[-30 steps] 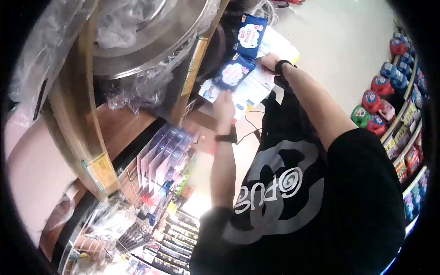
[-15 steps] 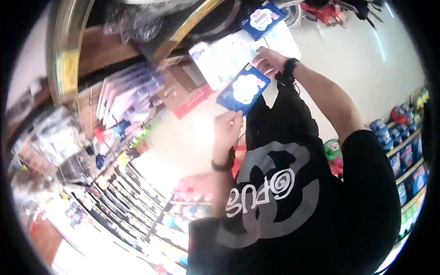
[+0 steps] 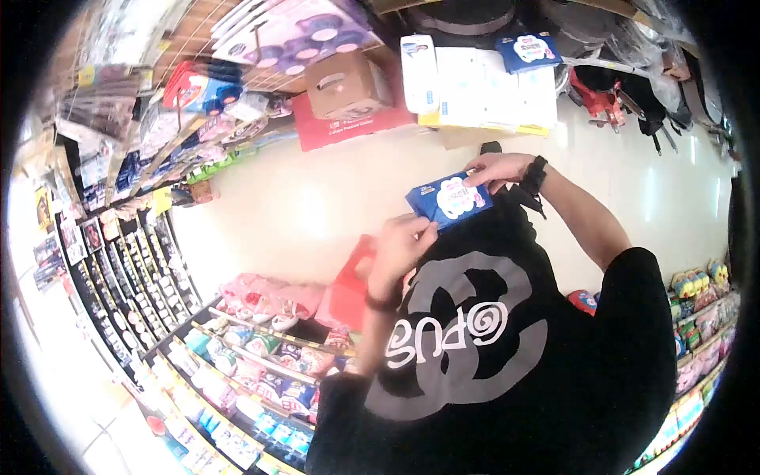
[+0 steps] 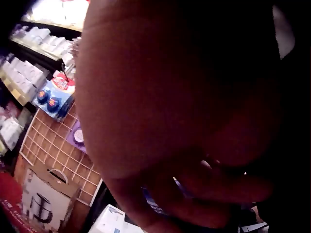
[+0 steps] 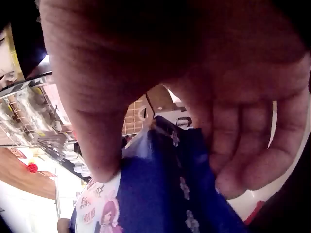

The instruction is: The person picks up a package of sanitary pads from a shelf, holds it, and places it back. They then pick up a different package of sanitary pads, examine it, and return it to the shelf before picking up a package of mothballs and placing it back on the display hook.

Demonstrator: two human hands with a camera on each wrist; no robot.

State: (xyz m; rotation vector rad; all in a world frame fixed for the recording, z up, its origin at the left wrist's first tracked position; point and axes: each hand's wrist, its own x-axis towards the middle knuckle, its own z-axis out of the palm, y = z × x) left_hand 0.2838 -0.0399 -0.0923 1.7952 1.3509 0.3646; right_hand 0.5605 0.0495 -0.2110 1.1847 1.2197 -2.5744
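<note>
A blue packet with a white cloud-shaped label [image 3: 457,199] is held in front of the black shirt in the head view. My right hand [image 3: 503,169] pinches its upper right end, the thumb lying over the label. At the lower left corner, my left hand [image 3: 402,241] pinches the packet between thumb and fingers. Seen from the right wrist, thumb and fingers grip the two sides of the blue packet [image 5: 160,189]. The left wrist view is dark, and the hand [image 4: 160,121] hides most of the packet.
A second blue packet [image 3: 529,52] lies on white boxes [image 3: 467,83] at the top. A brown carton [image 3: 346,85] stands on a red box [image 3: 310,131] left of them. Stocked shelves [image 3: 261,372] line the lower left; colourful goods [image 3: 697,285] fill shelves at right.
The view has swung and the packet in my hands has come away from the white boxes, closer to my body. My right hand has taken hold of its upper end.
</note>
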